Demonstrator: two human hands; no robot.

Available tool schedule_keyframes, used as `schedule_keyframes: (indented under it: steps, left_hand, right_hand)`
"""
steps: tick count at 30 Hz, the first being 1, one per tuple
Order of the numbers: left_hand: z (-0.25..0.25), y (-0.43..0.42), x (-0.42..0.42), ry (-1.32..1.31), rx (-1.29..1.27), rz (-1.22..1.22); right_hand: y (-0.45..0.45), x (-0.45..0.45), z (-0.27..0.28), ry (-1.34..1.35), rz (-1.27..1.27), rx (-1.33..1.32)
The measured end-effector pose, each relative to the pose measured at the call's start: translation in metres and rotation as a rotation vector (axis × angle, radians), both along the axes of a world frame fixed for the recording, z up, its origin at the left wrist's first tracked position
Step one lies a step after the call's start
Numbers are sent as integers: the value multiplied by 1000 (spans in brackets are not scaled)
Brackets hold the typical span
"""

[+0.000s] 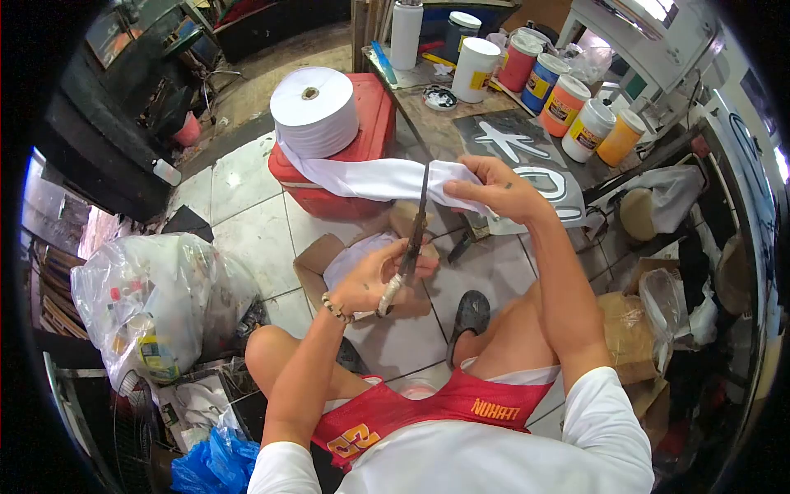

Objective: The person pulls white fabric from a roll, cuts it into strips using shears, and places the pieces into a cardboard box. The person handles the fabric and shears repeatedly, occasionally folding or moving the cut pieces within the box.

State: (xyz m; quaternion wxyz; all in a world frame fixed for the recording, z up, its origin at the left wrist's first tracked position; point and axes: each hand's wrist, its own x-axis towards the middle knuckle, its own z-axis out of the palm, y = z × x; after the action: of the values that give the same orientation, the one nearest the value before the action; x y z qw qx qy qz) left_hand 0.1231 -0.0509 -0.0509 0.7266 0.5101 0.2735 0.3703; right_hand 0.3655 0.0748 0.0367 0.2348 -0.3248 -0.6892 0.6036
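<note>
My left hand (380, 278) grips a pair of scissors (411, 251) with a pale wrapped handle, blades pointing up and away. The blades cross in front of a white fabric strip (362, 176); whether they touch it I cannot tell. Pinched between the thumb and fingers of my right hand (499, 191) is the strip's near end, held taut to the right. From there the strip runs back to a big white roll (317, 115), which lies flat on a red cooler box (373, 132). Below my left hand, an open cardboard box (311, 262) contains white material.
Several paint jars (541, 82) stand on the table (420, 105) at the back right, beside dark sheets with white lettering (514, 142). A clear bag of refuse (156, 296) sits at left, with a blue plastic bag (216, 461) nearer me. Cartons (629, 329) lie to the right.
</note>
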Motion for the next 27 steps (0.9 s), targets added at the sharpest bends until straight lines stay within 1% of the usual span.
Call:
schedule_keyframes:
  steps: [2, 4, 5, 7, 9, 11, 12, 14, 15, 16, 17, 18, 19, 20, 21, 23, 27]
  left_hand:
    - [0, -1, 3, 51, 149, 14]
    - [2, -2, 6, 8, 137, 24]
    - [3, -3, 7, -37, 126, 31]
    - [5, -3, 8, -31, 121, 41]
    - [7, -2, 7, -26, 122, 49]
    - [8, 0, 3, -100, -256, 26]
    - [9, -1, 3, -98, -251, 22]
    - [13, -5, 5, 73, 29, 37]
    - [15, -6, 6, 73, 34, 31]
    - [17, -7, 7, -3, -56, 15]
    - [19, -9, 9, -80, -146, 0]
    - [23, -11, 11, -81, -143, -6]
    - [28, -13, 13, 35, 1, 3]
    - [30, -14, 14, 150, 144, 13]
    - [29, -11, 14, 149, 147, 12]
    - [25, -7, 10, -92, -265, -1]
    - [27, -10, 6, -103, -179, 26]
  right_hand:
    - [-8, -1, 11, 15, -3, -39]
    - [-11, 2, 17, -97, 63, -30]
    - [-12, 2, 16, -96, 63, -30]
    - [-12, -1, 13, -22, 49, 57]
    - [-11, 0, 14, -8, 22, 62]
    - [-9, 3, 16, 6, -6, 69]
    - [-6, 5, 15, 23, 5, 39]
    - [-2, 6, 11, 42, 10, 13]
    - [-1, 3, 7, 157, 2, 145]
    - [-1, 0, 6, 270, -7, 278]
    - [-2, -2, 6, 268, -11, 283]
    - [-4, -5, 6, 322, 44, 125]
    - [-6, -7, 7, 375, 99, -34]
    - [-5, -8, 4, 370, 122, -83]
    - [-7, -10, 5, 370, 121, -80]
    - [-12, -17, 5, 424, 166, -153]
    - [-8, -19, -2, 398, 129, -72]
